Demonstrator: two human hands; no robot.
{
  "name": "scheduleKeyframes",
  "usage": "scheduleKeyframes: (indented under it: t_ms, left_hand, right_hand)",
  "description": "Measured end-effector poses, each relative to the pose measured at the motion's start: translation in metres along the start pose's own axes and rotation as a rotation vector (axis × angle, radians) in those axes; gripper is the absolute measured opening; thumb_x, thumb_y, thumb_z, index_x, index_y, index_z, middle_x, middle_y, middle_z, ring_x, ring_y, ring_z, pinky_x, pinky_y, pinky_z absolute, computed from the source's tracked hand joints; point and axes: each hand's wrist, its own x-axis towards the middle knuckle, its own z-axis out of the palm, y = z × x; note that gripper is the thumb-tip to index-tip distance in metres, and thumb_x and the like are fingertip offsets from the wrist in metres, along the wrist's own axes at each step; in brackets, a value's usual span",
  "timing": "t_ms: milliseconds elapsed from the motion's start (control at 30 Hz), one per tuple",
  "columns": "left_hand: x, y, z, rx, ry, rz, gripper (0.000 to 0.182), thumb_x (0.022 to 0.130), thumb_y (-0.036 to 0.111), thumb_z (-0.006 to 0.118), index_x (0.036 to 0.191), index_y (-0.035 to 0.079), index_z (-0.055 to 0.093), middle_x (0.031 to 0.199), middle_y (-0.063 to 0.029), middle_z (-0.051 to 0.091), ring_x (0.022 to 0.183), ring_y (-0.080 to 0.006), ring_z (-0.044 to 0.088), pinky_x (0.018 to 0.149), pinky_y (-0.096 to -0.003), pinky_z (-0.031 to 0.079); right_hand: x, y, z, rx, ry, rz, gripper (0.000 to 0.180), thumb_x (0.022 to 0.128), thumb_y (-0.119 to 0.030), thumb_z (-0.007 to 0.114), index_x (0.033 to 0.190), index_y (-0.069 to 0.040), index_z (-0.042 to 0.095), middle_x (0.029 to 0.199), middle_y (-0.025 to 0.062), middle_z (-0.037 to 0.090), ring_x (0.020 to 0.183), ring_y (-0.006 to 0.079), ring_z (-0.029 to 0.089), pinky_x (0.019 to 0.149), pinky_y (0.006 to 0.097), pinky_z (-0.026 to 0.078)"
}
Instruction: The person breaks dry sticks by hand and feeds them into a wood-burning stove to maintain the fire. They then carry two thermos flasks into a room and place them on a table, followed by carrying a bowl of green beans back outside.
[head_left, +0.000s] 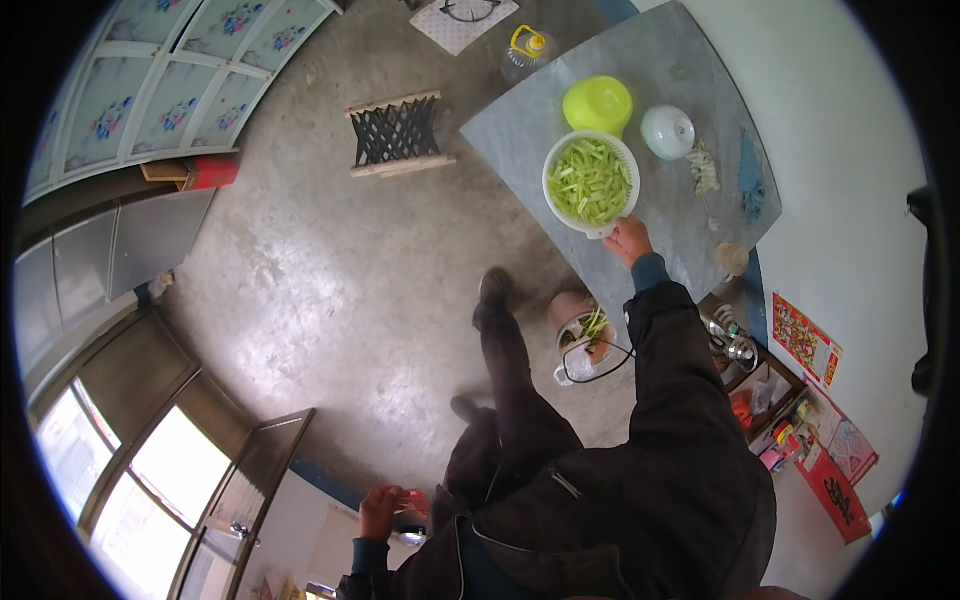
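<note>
My right hand (630, 241) is at the rim of a white plastic colander (550, 187), its fingers gripping the edge. Cut green vegetable stalks (590, 182) fill the colander, which is on a grey table (517, 135). A lime-green bowl (598, 105) touches or nearly touches its far side, and a pale upturned bowl (668, 133) lies to the right. Down at the lower left, away from the table, my left hand (381, 511) is curled; a red thing (412, 504) shows beside it, and whether the hand holds it is unclear.
A folding stool (397, 135) and a bin (574, 319) with scraps stand on the concrete floor. An oil jug (525, 56) is by the table's far edge. A blue cloth (752, 180) lies near the wall. Shelves with jars (787, 439) are at right, an open door (251, 495) at lower left.
</note>
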Motion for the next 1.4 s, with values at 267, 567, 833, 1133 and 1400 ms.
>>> scheduleKeyframes:
  t_ms: [267, 567, 833, 1133, 1400]
  left_hand:
    - [-0.015, 0.023, -0.01, 0.084, 0.053, 0.011, 0.03, 0.105, 0.027, 0.063, 0.108, -0.003, 0.072, 0.096, -0.0104, 0.079, 0.083, -0.017, 0.076, 0.076, -0.0314, 0.062]
    - [-0.019, 0.033, -0.018, 0.026, 0.018, 0.079, 0.028, 0.106, 0.024, 0.061, 0.108, -0.002, 0.07, 0.1, -0.0124, 0.079, 0.084, -0.0174, 0.074, 0.078, -0.0318, 0.06]
    - [-0.015, 0.019, -0.043, 0.031, -0.056, 0.207, 0.025, 0.107, 0.027, 0.06, 0.11, 0.004, 0.068, 0.105, -0.0106, 0.078, 0.085, -0.0155, 0.072, 0.079, -0.0297, 0.059]
    - [0.013, -0.032, -0.129, -0.334, 0.082, 0.335, 0.035, 0.112, 0.028, 0.049, 0.097, 0.001, 0.063, 0.088, -0.0157, 0.076, 0.071, -0.0183, 0.07, 0.067, -0.0312, 0.057]
    - [0.059, -0.086, -0.276, -0.338, 0.351, 0.473, 0.048, 0.112, 0.037, 0.051, 0.085, 0.001, 0.064, 0.071, -0.0113, 0.072, 0.062, -0.0152, 0.067, 0.061, -0.0309, 0.054]
  right_hand:
    - [-0.009, 0.022, 0.019, 0.114, 0.021, 0.055, 0.037, 0.101, -0.026, 0.063, 0.134, -0.012, 0.055, 0.121, 0.0088, 0.069, 0.101, 0.0235, 0.071, 0.088, 0.0448, 0.058]
    - [-0.084, 0.067, 0.023, 0.08, 0.087, -0.036, 0.035, 0.1, -0.021, 0.059, 0.129, -0.002, 0.061, 0.106, 0.0137, 0.072, 0.085, 0.0259, 0.072, 0.068, 0.0403, 0.059]
    - [-0.176, 0.091, 0.038, -0.225, 0.039, -0.032, 0.031, 0.1, -0.016, 0.058, 0.127, -0.003, 0.066, 0.106, 0.0114, 0.074, 0.086, 0.0238, 0.074, 0.071, 0.0387, 0.063]
    - [-0.282, 0.032, 0.204, -0.394, -0.17, -0.241, 0.031, 0.092, -0.015, 0.062, 0.115, 0.004, 0.071, 0.091, 0.0131, 0.075, 0.071, 0.0221, 0.073, 0.059, 0.0361, 0.059]
    - [-0.355, 0.031, 0.446, -0.679, -0.451, -0.356, 0.029, 0.097, -0.024, 0.063, 0.112, -0.001, 0.071, 0.089, 0.0067, 0.074, 0.072, 0.0156, 0.069, 0.062, 0.0329, 0.056]
